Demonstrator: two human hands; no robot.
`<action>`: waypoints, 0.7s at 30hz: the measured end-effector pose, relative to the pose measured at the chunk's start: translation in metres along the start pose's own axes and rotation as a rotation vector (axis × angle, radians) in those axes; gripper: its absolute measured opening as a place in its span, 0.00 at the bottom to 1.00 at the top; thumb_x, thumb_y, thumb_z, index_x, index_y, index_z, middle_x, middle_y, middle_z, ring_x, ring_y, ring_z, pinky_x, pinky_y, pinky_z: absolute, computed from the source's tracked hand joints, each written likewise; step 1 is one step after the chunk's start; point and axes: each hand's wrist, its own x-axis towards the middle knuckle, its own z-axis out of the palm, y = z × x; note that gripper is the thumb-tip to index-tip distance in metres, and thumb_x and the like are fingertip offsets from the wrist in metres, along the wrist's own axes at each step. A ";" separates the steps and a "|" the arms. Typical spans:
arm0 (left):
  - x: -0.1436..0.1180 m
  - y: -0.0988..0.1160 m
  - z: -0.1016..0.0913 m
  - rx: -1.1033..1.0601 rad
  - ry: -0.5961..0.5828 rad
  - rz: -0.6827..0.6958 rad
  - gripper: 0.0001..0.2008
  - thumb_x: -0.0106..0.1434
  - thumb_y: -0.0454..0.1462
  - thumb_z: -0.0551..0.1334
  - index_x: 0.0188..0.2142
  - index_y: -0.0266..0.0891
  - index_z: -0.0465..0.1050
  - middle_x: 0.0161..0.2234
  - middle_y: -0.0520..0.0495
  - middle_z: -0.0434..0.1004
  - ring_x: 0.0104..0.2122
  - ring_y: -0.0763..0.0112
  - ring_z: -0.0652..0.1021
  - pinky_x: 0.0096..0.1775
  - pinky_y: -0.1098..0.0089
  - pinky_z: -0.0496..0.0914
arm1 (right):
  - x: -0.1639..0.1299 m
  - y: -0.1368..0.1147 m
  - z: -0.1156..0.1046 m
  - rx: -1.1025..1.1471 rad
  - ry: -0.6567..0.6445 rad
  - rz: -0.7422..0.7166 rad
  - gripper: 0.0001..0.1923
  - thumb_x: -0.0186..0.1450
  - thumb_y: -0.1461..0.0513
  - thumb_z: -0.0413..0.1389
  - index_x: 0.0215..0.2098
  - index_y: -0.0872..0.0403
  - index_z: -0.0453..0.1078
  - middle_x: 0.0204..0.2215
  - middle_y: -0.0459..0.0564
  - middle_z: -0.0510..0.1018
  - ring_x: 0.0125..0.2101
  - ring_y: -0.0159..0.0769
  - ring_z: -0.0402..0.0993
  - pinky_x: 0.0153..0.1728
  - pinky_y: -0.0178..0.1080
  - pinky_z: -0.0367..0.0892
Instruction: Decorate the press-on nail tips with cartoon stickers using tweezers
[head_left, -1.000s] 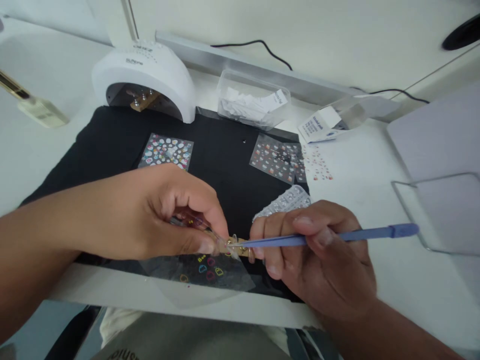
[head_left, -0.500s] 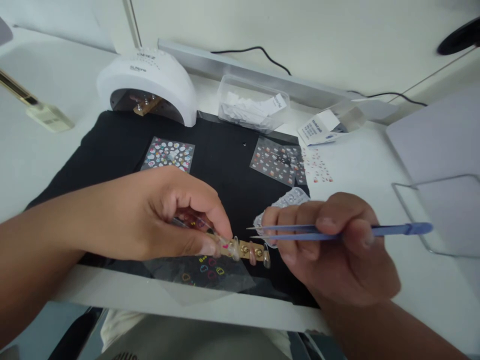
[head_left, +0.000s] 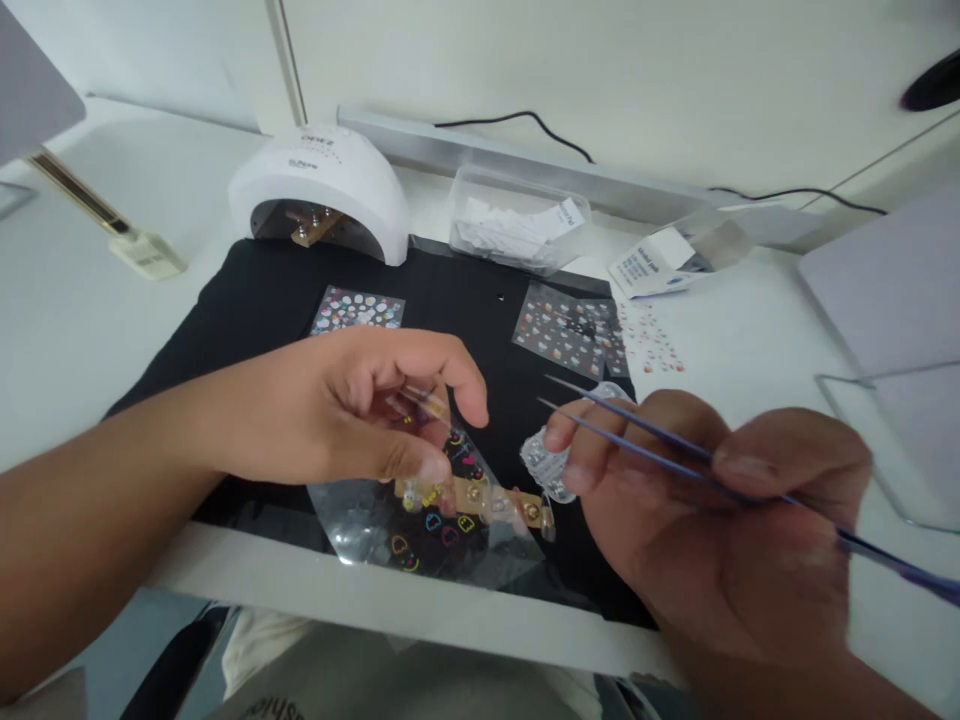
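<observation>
My left hand (head_left: 352, 410) rests over the black mat (head_left: 247, 300), its thumb pressing one end of a wooden strip (head_left: 480, 497) that carries several clear nail tips. The strip lies on a clear sticker sheet (head_left: 420, 525) with coloured outline shapes. My right hand (head_left: 720, 520) holds blue tweezers (head_left: 652, 440) with both points aimed up and left, apart from the strip. A small clear blister piece (head_left: 544, 460) lies just under my right fingertips.
A white nail lamp (head_left: 322, 185) stands at the mat's far edge. Two more sticker sheets (head_left: 356, 308) (head_left: 566, 335) lie on the mat. Behind are a clear tub of white wipes (head_left: 517, 225), a small box (head_left: 649, 268) and cables. A clear stand (head_left: 892, 430) is at right.
The tweezers lifted off the strip and swung up and to the right. My left hand lowered the strip onto the clear sticker sheet and its fingers spread. The view shifted slightly.
</observation>
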 end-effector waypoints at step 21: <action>0.001 0.000 0.008 -0.204 -0.037 -0.059 0.09 0.59 0.25 0.67 0.39 0.36 0.76 0.29 0.52 0.82 0.30 0.79 0.81 0.33 0.83 0.74 | -0.011 0.012 0.012 -0.362 -0.139 -0.123 0.13 0.64 0.67 0.58 0.41 0.44 0.62 0.41 0.48 0.80 0.41 0.44 0.75 0.49 0.56 0.68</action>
